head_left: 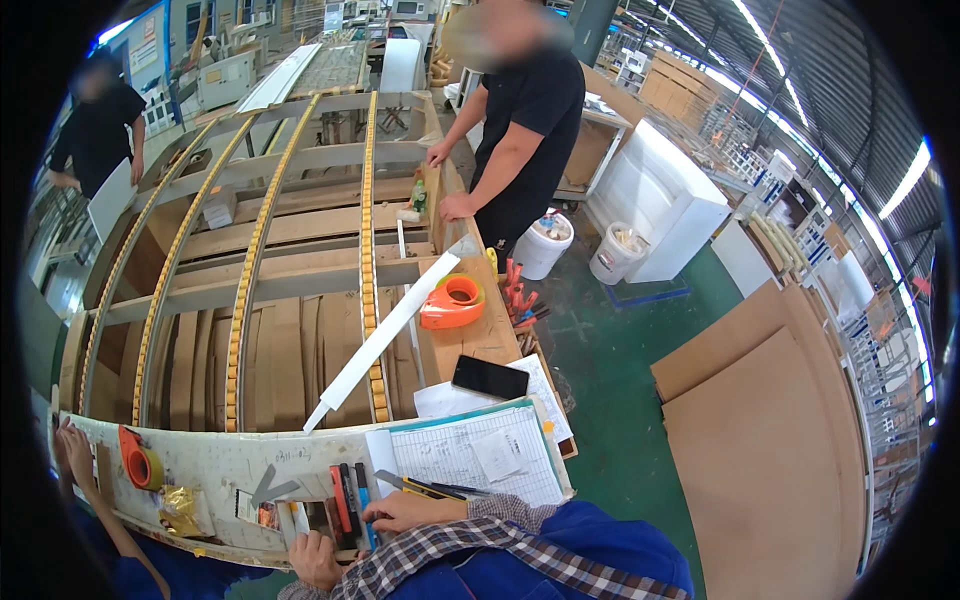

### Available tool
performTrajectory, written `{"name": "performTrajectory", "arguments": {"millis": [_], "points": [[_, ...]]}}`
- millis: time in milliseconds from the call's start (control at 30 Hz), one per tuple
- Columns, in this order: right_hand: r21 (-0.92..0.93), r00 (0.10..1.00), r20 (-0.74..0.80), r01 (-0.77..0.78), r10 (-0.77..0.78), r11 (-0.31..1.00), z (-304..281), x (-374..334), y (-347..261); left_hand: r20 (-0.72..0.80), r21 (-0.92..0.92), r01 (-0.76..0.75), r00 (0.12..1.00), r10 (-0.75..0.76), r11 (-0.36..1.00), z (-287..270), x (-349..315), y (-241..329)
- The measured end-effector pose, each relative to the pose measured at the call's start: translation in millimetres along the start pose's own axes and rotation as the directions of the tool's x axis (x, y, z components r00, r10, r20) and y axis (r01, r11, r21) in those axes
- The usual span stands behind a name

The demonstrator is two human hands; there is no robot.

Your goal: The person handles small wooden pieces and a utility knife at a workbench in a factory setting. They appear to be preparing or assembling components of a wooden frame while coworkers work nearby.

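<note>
At the near edge of the white bench point(220, 450), my left hand point(316, 560) is curled by the corner of a small tool recess; what its fingers hold, if anything, is hidden. My right hand point(405, 511) reaches in from the right, its fingers loosely apart beside a blue marker point(364, 500). Red-and-black markers point(342, 505) lie just left of that one. A grey angled metal piece point(270, 487) lies beyond my left hand. To the right, a clipboard point(470, 440) carries filled-in sheets, with a pen point(462, 490) and a yellow-and-black cutter point(425, 488) across its lower edge.
Yellow roller tracks point(245, 300) run away from me over stacked cardboard. A white strip point(380, 345) lies slanting across them. An orange tape dispenser point(452, 301) and a phone point(490, 376) are at the right. Co-workers stand far right and far left; another person's hand point(75, 455) is near left.
</note>
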State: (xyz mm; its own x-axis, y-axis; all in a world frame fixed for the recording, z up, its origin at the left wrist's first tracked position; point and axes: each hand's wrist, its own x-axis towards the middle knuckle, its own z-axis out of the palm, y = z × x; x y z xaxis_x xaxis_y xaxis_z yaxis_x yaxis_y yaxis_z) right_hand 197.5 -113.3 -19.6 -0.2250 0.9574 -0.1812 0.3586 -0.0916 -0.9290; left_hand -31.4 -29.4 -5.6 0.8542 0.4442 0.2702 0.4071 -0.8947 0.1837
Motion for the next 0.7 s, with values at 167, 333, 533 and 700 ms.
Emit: {"name": "performTrajectory", "arguments": {"millis": [167,333,533,700], "points": [[0.007,1.0,0.009,0.016,-0.016,1.0,0,1,1,0.005,-0.017,-0.011,1.0,0.011,1.0,0,-2,-2],[-0.02,1.0,-0.01,0.029,-0.03,0.999,5,2,8,0.055,-0.026,-0.013,0.998,0.014,1.0,-10,3,0],[-0.012,1.0,0.001,0.026,-0.026,1.0,4,3,7,0.076,-0.011,-0.018,0.997,0.019,1.0,-18,5,-3],[-0.012,1.0,0.008,0.023,-0.023,1.0,5,3,8,0.056,-0.004,-0.02,0.998,0.02,1.0,-15,2,-6]]}}
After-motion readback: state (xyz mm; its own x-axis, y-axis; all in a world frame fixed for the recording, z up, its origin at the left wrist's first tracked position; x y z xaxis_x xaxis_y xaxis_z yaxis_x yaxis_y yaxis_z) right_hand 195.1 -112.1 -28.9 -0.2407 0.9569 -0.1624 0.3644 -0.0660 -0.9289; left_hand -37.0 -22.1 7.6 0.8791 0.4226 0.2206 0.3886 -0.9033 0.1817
